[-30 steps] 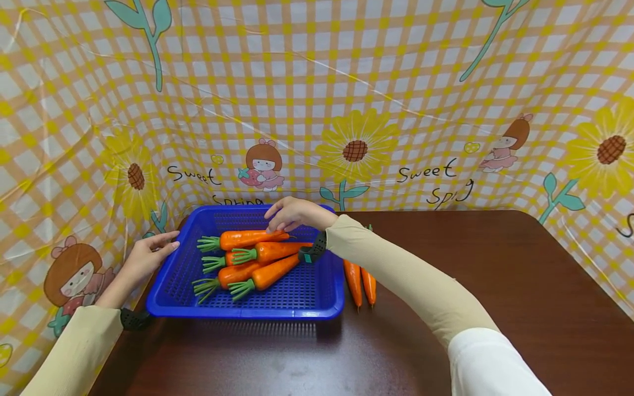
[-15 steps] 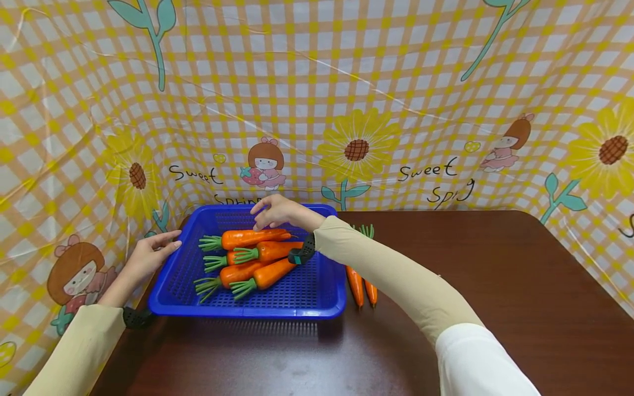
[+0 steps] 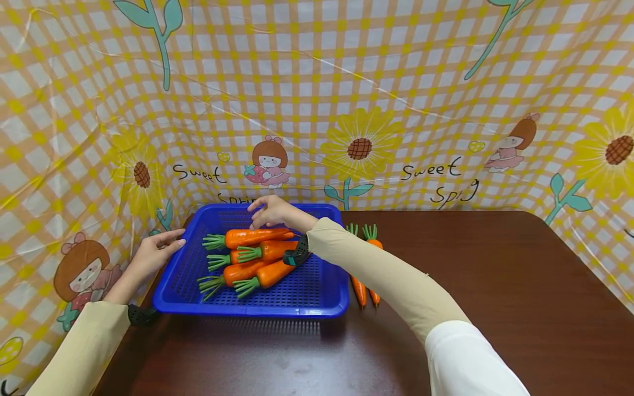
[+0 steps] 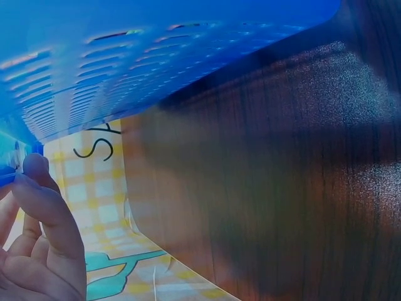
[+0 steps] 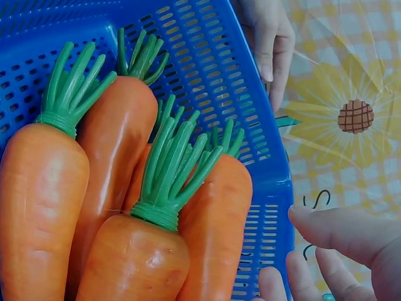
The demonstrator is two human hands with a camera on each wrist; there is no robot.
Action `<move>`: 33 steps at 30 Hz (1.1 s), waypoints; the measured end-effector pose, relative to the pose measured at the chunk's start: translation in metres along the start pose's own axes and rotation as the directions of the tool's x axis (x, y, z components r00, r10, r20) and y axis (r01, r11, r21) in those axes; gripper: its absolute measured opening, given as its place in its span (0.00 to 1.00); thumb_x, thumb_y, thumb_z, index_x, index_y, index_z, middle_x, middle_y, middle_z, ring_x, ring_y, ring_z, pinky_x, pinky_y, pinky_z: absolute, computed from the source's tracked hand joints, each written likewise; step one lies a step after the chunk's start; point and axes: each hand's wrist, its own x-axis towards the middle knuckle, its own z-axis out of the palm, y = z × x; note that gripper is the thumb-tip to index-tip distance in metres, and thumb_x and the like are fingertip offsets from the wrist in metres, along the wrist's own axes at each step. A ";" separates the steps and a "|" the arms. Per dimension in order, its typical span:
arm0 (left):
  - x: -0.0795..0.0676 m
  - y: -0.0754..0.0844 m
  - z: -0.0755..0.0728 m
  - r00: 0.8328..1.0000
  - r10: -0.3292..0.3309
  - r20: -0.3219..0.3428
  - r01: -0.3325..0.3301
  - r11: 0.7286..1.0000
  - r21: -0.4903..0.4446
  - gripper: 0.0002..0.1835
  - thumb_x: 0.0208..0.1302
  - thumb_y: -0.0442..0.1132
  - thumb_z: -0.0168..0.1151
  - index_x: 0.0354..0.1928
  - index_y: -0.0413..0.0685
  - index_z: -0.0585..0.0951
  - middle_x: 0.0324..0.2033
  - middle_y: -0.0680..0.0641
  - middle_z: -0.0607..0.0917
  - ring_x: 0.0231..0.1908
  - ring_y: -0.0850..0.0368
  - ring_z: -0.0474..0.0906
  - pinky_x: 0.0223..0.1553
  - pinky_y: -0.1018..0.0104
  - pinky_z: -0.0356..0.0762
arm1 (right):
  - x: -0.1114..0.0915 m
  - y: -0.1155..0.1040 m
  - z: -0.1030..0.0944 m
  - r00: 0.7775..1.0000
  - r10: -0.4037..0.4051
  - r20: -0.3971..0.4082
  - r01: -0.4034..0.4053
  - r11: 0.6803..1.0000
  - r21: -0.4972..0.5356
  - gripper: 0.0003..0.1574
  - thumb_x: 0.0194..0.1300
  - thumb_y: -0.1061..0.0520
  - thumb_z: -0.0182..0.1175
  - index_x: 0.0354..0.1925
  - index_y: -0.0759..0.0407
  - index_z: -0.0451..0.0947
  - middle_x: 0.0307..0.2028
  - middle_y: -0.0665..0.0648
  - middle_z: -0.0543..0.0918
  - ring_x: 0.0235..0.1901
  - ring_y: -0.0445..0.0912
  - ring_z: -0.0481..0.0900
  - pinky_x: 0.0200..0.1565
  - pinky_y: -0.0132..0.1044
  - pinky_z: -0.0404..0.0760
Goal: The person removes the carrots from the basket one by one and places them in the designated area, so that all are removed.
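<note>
Several orange carrots with green stem tops lie in a blue perforated plastic basket (image 3: 247, 311), stems toward the left. My left hand (image 3: 151, 254) grips the basket's left rim; in the left wrist view the thumb (image 4: 53, 216) and fingers pinch its edge. Over the back of the basket, my right hand (image 3: 274, 212) hovers with loosely bent fingers, just above the rearmost carrot (image 3: 242, 237). Nothing is between its thumb (image 5: 338, 232) and fingers in the right wrist view, where a near carrot (image 5: 135, 260) fills the lower middle.
Two more carrots, one of them showing its orange top (image 3: 375, 243), lie on the dark wooden table (image 3: 470, 286) right of the basket, partly behind the right sleeve (image 3: 386, 275). A checked, flower-printed cloth (image 3: 307, 110) stands behind and at both sides.
My right hand has drawn left and up off the rearmost carrot's thin end, its fingers spreading a little. The left hand stays on the rim. The head view has shifted slightly.
</note>
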 end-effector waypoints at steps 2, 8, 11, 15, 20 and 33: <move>0.001 -0.001 0.000 1.000 -0.001 0.002 0.001 1.000 -0.006 0.30 0.72 0.52 0.50 0.68 0.41 0.68 0.31 0.47 0.74 0.20 0.61 0.66 0.23 0.65 0.70 | 0.004 0.001 0.001 1.000 0.003 -0.006 -0.003 1.000 0.003 0.36 0.55 0.65 0.68 0.62 0.62 0.71 0.58 0.65 0.77 0.56 0.53 0.77 0.59 0.48 0.74; 0.002 -0.001 -0.001 1.000 -0.009 0.002 0.009 1.000 -0.020 0.30 0.72 0.52 0.51 0.68 0.40 0.68 0.28 0.50 0.74 0.19 0.61 0.65 0.23 0.65 0.70 | 0.012 0.003 0.002 0.999 0.030 0.021 -0.029 0.998 -0.052 0.36 0.57 0.62 0.68 0.63 0.60 0.71 0.59 0.63 0.77 0.55 0.53 0.77 0.60 0.48 0.72; 0.004 -0.001 0.000 1.000 -0.019 0.004 0.019 1.000 -0.025 0.30 0.72 0.52 0.51 0.68 0.41 0.68 0.24 0.52 0.72 0.18 0.62 0.63 0.22 0.66 0.68 | 0.014 0.002 0.002 0.999 0.040 0.035 -0.038 0.998 -0.048 0.35 0.57 0.63 0.67 0.63 0.60 0.71 0.59 0.62 0.77 0.57 0.53 0.76 0.62 0.48 0.71; 0.006 -0.002 0.001 1.000 -0.019 0.001 0.019 0.999 -0.027 0.30 0.72 0.52 0.52 0.68 0.41 0.69 0.22 0.53 0.72 0.19 0.60 0.66 0.22 0.66 0.69 | 0.018 0.003 0.002 0.998 0.053 0.044 -0.051 0.998 -0.038 0.35 0.57 0.64 0.67 0.63 0.60 0.71 0.60 0.62 0.77 0.59 0.53 0.74 0.64 0.48 0.69; 0.006 -0.001 0.002 1.000 -0.018 -0.002 0.018 0.999 -0.030 0.30 0.72 0.51 0.51 0.68 0.40 0.68 0.28 0.51 0.76 0.22 0.60 0.70 0.25 0.65 0.73 | 0.022 0.004 0.003 0.997 0.064 0.050 -0.062 0.997 -0.045 0.34 0.57 0.63 0.67 0.63 0.59 0.72 0.59 0.61 0.78 0.59 0.52 0.75 0.64 0.48 0.69; 0.004 0.001 0.003 1.000 0.004 -0.015 -0.004 1.000 -0.005 0.29 0.72 0.50 0.51 0.68 0.41 0.69 0.40 0.40 0.78 0.28 0.59 0.71 0.25 0.67 0.71 | 0.023 0.011 0.005 0.998 0.062 0.017 -0.061 0.997 -0.054 0.33 0.56 0.61 0.68 0.61 0.58 0.74 0.63 0.58 0.72 0.60 0.53 0.72 0.62 0.45 0.71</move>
